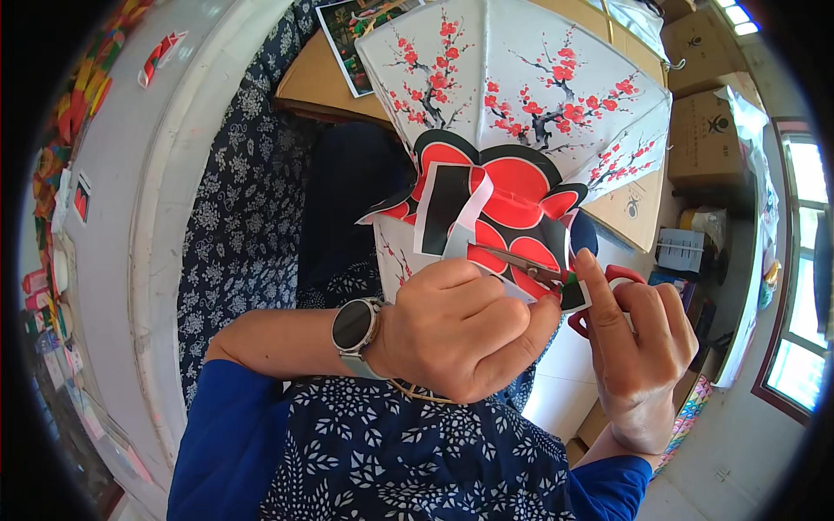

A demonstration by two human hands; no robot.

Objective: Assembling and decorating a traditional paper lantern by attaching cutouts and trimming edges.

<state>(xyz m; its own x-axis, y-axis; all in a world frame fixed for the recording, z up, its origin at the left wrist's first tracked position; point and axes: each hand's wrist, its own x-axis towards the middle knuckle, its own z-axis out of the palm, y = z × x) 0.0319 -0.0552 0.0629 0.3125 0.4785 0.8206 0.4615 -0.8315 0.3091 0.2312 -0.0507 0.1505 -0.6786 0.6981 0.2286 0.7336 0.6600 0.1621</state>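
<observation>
My right hand (pixel 638 339) is closed around the red-handled scissors (pixel 532 267), its index finger stretched along them. The metal blades point left across a red, black and white printed sheet (pixel 512 191) with rounded, petal-like shapes. Curled at the lower edge of that sheet, my left hand (pixel 465 326) grips paper, though its fingertips are hidden beneath. A narrow pale strip (pixel 469 213) curls up beside the blades, and a black piece with a white border (pixel 441 208) lies left of it. Behind spreads a white ribbed panel (pixel 486 78) painted with red blossoms on dark branches.
Cardboard (pixel 326 74) lies under the white panel, with a printed picture (pixel 356 43) on it. A pale ledge (pixel 130 217) runs along the left. Cardboard boxes (pixel 708 135) are stacked at the right, near a window (pixel 799 286). Patterned dark cloth (pixel 243 217) hangs at the left.
</observation>
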